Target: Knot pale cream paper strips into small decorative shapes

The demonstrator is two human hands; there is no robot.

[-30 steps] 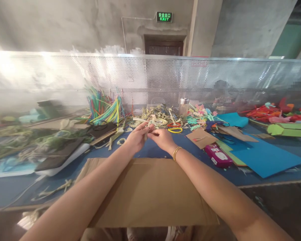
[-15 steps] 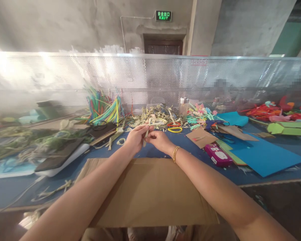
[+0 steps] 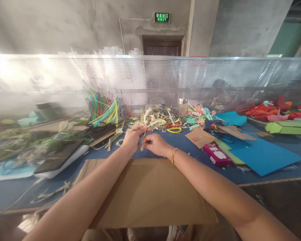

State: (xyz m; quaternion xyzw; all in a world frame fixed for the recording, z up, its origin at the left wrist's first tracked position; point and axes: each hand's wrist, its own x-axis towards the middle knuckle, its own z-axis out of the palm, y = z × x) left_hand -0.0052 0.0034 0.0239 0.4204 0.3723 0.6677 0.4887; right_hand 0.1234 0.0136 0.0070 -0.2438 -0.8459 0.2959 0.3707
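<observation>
My left hand and my right hand meet over the blue table, just beyond a brown cardboard sheet. Both pinch a thin pale strip that runs between their fingertips, the left hand at its upper end, the right at its lower end. A gold bracelet sits on my right wrist. Right behind the hands lies a heap of pale straw-like strips.
A bundle of coloured straws stands at the back left beside a dark tablet. To the right lie a pink box, blue paper, cardboard scraps and coloured rings. A perforated metal screen closes the table's far side.
Both hands have drawn slightly toward me and lower, still pinching the strip; the right hand has slid down below the left.
</observation>
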